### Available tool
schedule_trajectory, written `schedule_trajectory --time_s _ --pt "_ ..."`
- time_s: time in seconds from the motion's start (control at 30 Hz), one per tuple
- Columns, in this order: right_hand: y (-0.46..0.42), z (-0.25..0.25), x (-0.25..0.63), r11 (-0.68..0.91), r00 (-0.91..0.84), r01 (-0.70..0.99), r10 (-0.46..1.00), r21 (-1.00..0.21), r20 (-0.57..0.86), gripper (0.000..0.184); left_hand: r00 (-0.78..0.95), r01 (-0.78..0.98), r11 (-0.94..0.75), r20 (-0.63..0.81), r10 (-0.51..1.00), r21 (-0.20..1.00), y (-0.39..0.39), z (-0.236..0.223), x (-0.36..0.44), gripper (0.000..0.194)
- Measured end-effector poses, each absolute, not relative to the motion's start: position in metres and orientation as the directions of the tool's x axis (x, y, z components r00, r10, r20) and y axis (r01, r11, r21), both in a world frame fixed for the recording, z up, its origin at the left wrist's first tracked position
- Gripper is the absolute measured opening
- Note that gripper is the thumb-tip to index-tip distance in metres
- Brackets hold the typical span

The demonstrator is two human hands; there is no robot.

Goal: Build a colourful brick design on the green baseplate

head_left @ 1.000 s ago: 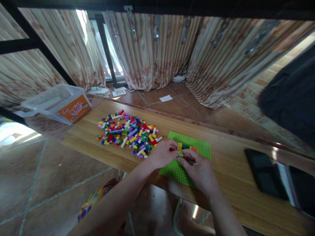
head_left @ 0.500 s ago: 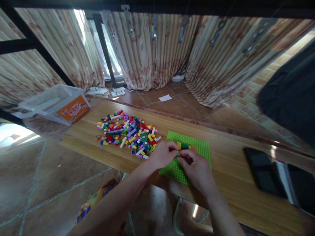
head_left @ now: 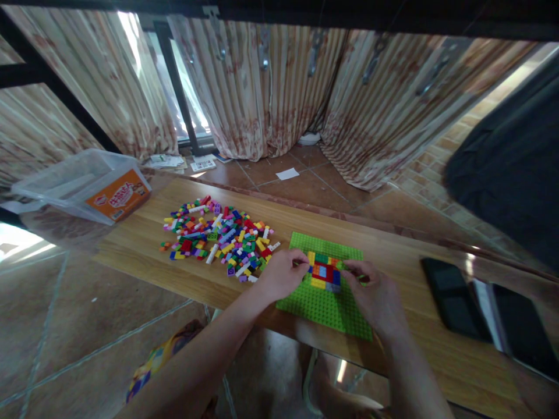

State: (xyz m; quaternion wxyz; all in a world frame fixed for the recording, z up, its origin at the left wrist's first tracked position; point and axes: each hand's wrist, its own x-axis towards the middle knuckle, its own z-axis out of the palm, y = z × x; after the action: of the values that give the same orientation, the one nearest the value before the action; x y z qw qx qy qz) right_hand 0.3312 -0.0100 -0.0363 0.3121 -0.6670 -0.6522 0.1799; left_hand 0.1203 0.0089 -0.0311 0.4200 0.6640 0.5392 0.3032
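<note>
A flat block of coloured bricks point(head_left: 323, 272), in red, blue, yellow, orange and green, sits on the green baseplate point(head_left: 323, 314). My left hand point(head_left: 283, 272) is at the block's left side, thumb and forefinger pinched together; what they hold, if anything, is too small to make out. On the right side, my right hand point(head_left: 373, 291) has its fingertips closed on a small light green brick point(head_left: 340, 265) at the block's upper right corner. Whether that brick touches the block cannot be seen clearly.
A wide pile of loose bricks point(head_left: 222, 238) lies on the wooden table point(head_left: 144, 244) left of the baseplate. A clear plastic box point(head_left: 78, 180) with an orange label stands at the far left. Dark phone-like devices point(head_left: 454, 299) lie to the right.
My hands have moved apart from above the block, the right hand shifting to its right side. More of the coloured block now shows between them. The view has turned slightly.
</note>
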Motion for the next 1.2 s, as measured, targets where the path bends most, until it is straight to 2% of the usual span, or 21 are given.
schedule_trajectory --time_s 0.17,0.43,0.87,1.2 --pt "-0.007 -0.039 0.352 -0.082 0.178 0.762 0.98 -0.642 0.086 0.034 0.196 0.546 -0.067 -0.05 0.979 0.835 0.009 -0.028 0.12 0.019" --pt "-0.009 -0.034 0.327 -0.139 0.166 0.768 0.986 -0.626 -0.015 0.036 0.226 0.63 -0.102 -0.057 0.973 0.77 0.008 -0.026 0.122 0.02" --pt "-0.005 -0.041 0.32 -0.118 0.193 0.768 0.98 -0.63 0.052 0.039 0.24 0.668 -0.123 -0.057 0.969 0.734 0.006 -0.024 0.121 0.021" --pt "0.0 -0.04 0.334 -0.173 0.234 0.693 0.972 -0.7 -0.01 0.053 0.241 0.653 -0.098 -0.083 0.967 0.751 0.006 -0.024 0.121 0.024"
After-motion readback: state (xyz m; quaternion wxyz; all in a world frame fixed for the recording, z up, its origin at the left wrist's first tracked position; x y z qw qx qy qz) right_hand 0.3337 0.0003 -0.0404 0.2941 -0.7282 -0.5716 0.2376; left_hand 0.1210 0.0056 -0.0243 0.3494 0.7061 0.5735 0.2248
